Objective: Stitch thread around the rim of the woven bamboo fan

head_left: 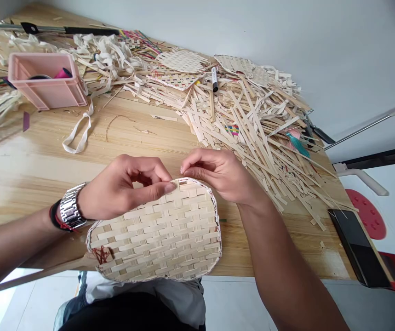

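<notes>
A woven bamboo fan (163, 230) with a bound, rounded rim lies tilted at the table's front edge, its handle (45, 271) pointing to the lower left. Red thread (101, 255) is wound where the handle meets the weave. My left hand (124, 186) pinches the fan's upper rim between thumb and fingers. Just right of it, my right hand (214, 172) is closed in a pinch above the same rim. What lies between its fingertips, perhaps a thread or needle, is too small to make out. A small gap in the weave shows under the rim between the hands.
A pink plastic box (45, 94) with a spool inside stands at back left. A white strap loop (80, 133) and a thin thread lie before it. Loose bamboo strips (252, 133) pile up at back right, beside a marker (214, 79). A phone (359, 248) rests at the right edge.
</notes>
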Tool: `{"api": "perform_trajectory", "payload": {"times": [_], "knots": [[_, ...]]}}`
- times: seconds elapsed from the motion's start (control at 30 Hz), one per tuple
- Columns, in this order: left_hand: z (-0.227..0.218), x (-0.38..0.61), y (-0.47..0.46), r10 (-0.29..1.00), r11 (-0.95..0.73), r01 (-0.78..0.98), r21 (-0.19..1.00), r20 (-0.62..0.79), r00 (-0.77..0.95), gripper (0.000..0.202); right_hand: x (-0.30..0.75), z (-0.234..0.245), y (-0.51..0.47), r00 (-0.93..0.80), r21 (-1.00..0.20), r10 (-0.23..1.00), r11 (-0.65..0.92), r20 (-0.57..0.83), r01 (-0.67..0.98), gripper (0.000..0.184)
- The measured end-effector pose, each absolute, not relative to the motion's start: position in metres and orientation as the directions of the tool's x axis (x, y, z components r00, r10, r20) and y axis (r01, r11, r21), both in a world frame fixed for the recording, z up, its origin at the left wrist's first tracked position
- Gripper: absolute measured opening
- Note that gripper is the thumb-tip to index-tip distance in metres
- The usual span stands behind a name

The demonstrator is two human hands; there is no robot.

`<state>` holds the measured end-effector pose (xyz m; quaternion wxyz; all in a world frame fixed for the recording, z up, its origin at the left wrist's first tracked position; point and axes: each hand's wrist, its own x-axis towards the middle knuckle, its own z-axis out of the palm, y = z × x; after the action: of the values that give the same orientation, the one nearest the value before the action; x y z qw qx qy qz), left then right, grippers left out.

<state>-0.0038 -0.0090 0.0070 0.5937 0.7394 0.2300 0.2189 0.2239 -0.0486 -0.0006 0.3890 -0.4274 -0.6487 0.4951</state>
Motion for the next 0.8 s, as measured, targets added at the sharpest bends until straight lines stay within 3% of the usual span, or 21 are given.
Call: {"api": "perform_trajectory", "payload": {"times": [0.8], "knots": [[0.007,-0.004,-0.008,0.603,-0.146,0.081,0.986,0.024,0.797,0.012,0.218,-0.012,-0.044,-0.392,-0.998,0.918,0.063,0.063,-0.013,0.010]]}}
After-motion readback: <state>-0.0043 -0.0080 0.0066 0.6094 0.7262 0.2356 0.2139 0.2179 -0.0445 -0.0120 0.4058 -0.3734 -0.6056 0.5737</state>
